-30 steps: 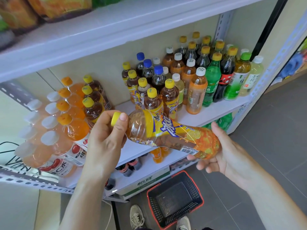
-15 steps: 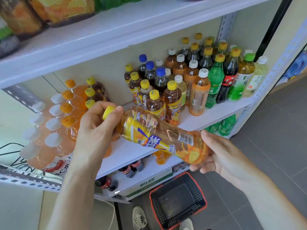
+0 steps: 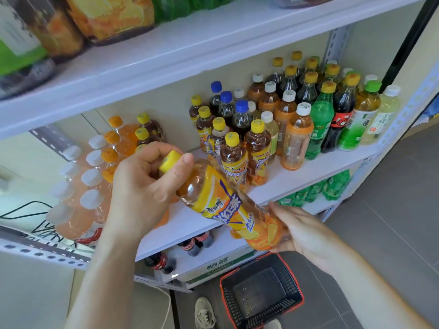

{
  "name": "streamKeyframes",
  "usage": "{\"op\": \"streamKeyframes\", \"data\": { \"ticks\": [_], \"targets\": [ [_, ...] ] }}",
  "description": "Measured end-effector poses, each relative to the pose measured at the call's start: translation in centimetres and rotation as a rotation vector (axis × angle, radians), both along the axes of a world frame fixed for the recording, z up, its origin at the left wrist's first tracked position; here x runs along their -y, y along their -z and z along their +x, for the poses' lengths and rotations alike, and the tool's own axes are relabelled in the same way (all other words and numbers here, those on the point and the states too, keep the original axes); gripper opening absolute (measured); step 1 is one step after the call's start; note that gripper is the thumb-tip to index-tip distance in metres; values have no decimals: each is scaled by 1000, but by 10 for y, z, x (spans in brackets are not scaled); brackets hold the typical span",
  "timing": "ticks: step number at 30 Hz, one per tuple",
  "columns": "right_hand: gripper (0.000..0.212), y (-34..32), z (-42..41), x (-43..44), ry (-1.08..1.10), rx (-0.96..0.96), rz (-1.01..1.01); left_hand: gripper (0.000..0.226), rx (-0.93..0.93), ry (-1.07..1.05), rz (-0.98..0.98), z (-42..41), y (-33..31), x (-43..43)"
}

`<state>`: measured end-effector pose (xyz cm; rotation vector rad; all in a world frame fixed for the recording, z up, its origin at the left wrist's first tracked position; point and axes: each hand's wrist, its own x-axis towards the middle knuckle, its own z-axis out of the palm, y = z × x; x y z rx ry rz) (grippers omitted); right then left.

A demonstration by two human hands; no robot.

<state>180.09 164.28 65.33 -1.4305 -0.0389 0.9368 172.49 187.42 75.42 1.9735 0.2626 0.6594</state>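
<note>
1. Yellow-capped, the tea bottle (image 3: pixel 228 205) lies tilted in front of the middle shelf (image 3: pixel 308 172), cap end up and to the left, base down and to the right.
2. Fingers and thumb of the left hand (image 3: pixel 145 186) curl round the yellow cap (image 3: pixel 169 160) and neck, pinching them.
3. At the base, the right hand (image 3: pixel 301 236) cups the bottle from below and from the right, its fingers wrapped under the orange end of the label.
4. Both hands hold the bottle clear of the shelf board, just near of the standing bottles.
5. Behind it, on the middle shelf, stand matching yellow-capped tea bottles (image 3: pixel 234 157), with blue-capped dark bottles (image 3: pixel 241 119) farther back and green bottles (image 3: pixel 320 119) to the right.
6. To the left, pale orange bottles with white caps (image 3: pixel 78 198) stand packed together.
7. On the floor below, near the person's shoes, sits a black basket (image 3: pixel 261 293) with a red rim.
</note>
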Motion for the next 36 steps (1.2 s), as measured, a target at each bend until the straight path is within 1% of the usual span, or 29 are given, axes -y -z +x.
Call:
{"op": "streamKeyframes", "data": {
  "ticks": [2, 4, 5, 6, 8, 10, 12, 14, 15, 16, 18, 20, 22, 24, 30, 32, 34, 35, 36],
  "targets": [
    [25, 2, 0, -10, -68, 119, 37, 32, -19, 13, 225, -1, 2, 5],
    [31, -1, -1, -23, -196, 273, 58, 34, -59, 43, 471, -1, 4, 10],
    [39, -2, -1, -32, -256, 374, 42, 37, -98, 62, 537, -1, 6, 11],
    [47, -4, -1, -42, -295, 478, 13, 41, -150, 76, 561, 0, 7, 10],
    [57, -6, -3, -67, -294, 672, -31, 44, -232, 80, 562, 1, 8, 3],
    [63, -7, -4, -92, -236, 831, -38, 38, -274, 78, 569, 0, 10, -9],
    [68, -4, 0, -113, -188, 926, -68, 32, -327, 76, 555, -2, 10, -23],
    [68, 1, 6, -125, -146, 939, -86, 32, -346, 80, 481, -4, 12, -34],
    [67, 3, 9, -133, -137, 920, -79, 31, -324, 35, 475, -7, 13, -42],
    [67, 6, 11, -142, -136, 896, -74, 31, -287, -47, 512, -11, 14, -52],
    [69, 12, 14, -158, -122, 849, -67, 30, -268, -249, 665, -20, 18, -73],
    [71, 19, 16, -172, -121, 809, -69, 36, -366, -366, 806, -27, 23, -91],
    [71, 27, 16, -185, -139, 790, -76, 43, -500, -370, 901, -31, 31, -102],
    [71, 33, 14, -197, -152, 783, -86, 45, -535, -352, 943, -33, 39, -107],
    [68, 42, 6, -218, -113, 764, -90, 47, -449, -380, 945, -29, 47, -115],
    [68, 45, 4, -223, -102, 760, -82, 40, -400, -390, 972, -27, 49, -116],
    [72, 50, 5, -228, -80, 770, -75, 29, -340, -388, 985, -26, 49, -115],
    [75, 51, 5, -229, -74, 773, -76, 33, -344, -373, 973, -25, 47, -113],
    [77, 51, 6, -230, -77, 777, -88, 42, -379, -338, 955, -22, 45, -111]
  ]
}}
